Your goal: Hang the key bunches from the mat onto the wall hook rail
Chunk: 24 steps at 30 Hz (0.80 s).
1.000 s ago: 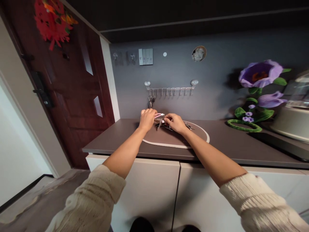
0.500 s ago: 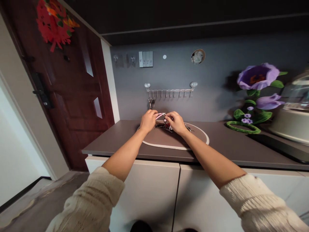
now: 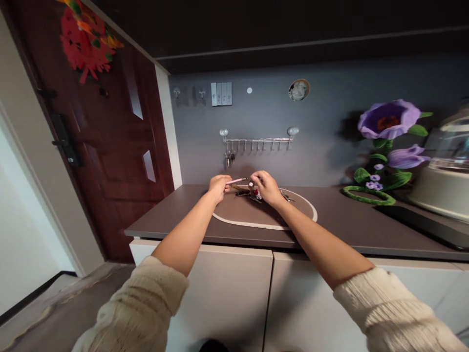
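My left hand point(image 3: 219, 188) is closed on one end of a thin pink strap point(image 3: 235, 182), which stretches toward my right hand and ends in a small dark metal piece near its fingertips. My right hand point(image 3: 266, 187) pinches something at that end, with a small pale bead or charm just under the fingers; exactly what it grips is too small to tell. Below the hands, a bunch of dark keys point(image 3: 242, 194) with red and white charms point(image 3: 257, 194) is over the oval brown mat point(image 3: 264, 226). More keys point(image 3: 287, 196) lie to the right of my right hand.
On the wall behind is a clear hook rail point(image 3: 258, 140) with keys point(image 3: 229, 158) at its left end. A purple plush flower point(image 3: 390, 120), a dark flat tray point(image 3: 421, 227) and a domed appliance point(image 3: 443, 186) stand right. A brown door point(image 3: 120, 181) is at left.
My left hand has moved left and slightly down, away from my right hand, pulling the pink strap out straighter between them. My right hand has barely moved. The view has tilted slightly.
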Available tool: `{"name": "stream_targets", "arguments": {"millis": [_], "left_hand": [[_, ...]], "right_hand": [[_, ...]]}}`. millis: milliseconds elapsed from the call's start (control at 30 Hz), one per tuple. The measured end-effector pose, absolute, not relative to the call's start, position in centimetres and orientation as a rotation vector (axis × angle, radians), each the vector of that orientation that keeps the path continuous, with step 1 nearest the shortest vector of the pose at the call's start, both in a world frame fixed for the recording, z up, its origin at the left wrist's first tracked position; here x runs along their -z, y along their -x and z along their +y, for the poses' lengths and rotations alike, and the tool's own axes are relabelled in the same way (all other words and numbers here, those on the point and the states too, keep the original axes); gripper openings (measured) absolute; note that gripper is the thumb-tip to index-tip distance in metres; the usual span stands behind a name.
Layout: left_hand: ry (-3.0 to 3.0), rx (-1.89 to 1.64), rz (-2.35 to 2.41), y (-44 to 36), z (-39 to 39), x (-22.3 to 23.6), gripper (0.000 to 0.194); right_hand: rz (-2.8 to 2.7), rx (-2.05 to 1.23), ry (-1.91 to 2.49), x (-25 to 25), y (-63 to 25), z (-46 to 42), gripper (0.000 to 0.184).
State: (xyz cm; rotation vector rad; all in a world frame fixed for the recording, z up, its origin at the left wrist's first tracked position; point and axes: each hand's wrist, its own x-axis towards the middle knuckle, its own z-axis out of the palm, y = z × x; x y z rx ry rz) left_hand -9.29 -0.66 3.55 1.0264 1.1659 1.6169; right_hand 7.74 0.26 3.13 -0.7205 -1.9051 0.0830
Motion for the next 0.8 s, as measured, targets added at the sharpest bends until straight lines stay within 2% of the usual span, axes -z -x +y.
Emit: {"name": "stream_targets", "arguments": {"millis": [167,400,667,800], "left_hand": [[-1.009,-1.439,1.268,9.0,-0.9,-3.4,0.007],[-1.338,-1.241,1.331,8.6,-1.5,-2.9,0.002],[-1.603,-1.385,0.877,8.1,-2.1,-3.1,0.028],[-1.680,-1.379,0.771,7.9,-2.5,-3.2,0.034]], "right_hand": [[-1.843,-0.211,0.708,-3.1,-7.6,0.3,0.022],[-1.715,-0.494,0.685,-3.0,-7.6,0.7,0.029],[-1.626,-0.699,0.667,-3.4,-7.3,0.0,0.027],[-1.591,-0.831,0.636,-3.6,-7.2,-0.4,0.027]]}}
